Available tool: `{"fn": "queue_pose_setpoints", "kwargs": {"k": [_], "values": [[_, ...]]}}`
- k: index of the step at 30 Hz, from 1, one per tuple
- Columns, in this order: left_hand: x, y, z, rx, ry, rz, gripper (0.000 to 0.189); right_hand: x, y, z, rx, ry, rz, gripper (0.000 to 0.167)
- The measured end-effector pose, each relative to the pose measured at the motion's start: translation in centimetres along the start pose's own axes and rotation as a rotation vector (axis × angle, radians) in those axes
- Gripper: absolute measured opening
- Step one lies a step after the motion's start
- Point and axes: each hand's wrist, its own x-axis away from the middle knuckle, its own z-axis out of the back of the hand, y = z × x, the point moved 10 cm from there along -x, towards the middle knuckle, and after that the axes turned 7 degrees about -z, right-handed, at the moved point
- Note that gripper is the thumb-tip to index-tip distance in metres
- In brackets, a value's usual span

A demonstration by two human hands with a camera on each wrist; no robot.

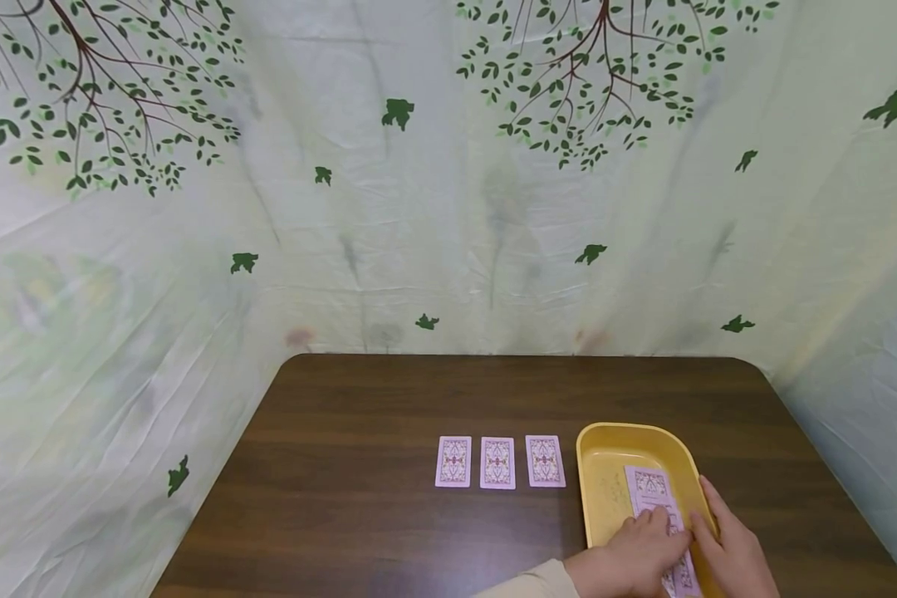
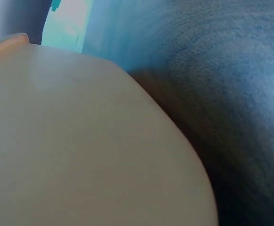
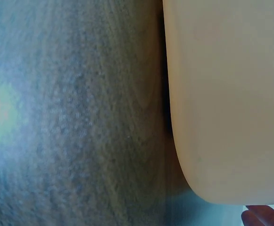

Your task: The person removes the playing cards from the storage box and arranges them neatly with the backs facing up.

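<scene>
A yellow tray (image 1: 596, 482) stands at the right front of the table, with purple-patterned playing cards (image 1: 650, 484) lying overlapped inside it. Over these cards my left hand (image 1: 631, 555) reaches in, its fingertips down on them; whether it pinches one is hidden. My right hand (image 1: 740, 552) grips the tray's right rim, thumb inside and fingers along the outer wall. Left of the tray, three face-down cards lie in a row: a left card (image 1: 453, 462), a middle card (image 1: 497, 463) and a right card (image 1: 545, 461). Both wrist views are mostly filled by the tray's outer wall (image 3: 231, 103).
The dark wooden table (image 1: 344, 523) has rounded far corners. Behind it and along both sides hangs a pale cloth (image 1: 433, 241) printed with branches and green leaves.
</scene>
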Motion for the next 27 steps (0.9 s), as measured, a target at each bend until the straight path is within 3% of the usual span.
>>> {"fn": "queue_pose_setpoints", "kwargs": {"k": [11,17,22,27], "values": [[0.3,1.0,0.4,-0.167,-0.014,-0.095,0.058,0.0,-0.3,0.3,0.000,0.040,0.040,0.052],[0.4,1.4,0.9,-0.265,0.029,-0.124,0.046,-0.1,-0.1,0.1,-0.009,0.031,0.031,0.053],[0.4,1.4,0.7,-0.264,0.015,-0.112,0.040,0.1,-0.1,0.3,-0.013,0.051,0.035,0.053],[0.2,1.4,0.5,-0.186,-0.010,-0.092,0.037,0.0,0.0,0.2,-0.012,0.027,0.017,0.054]]}}
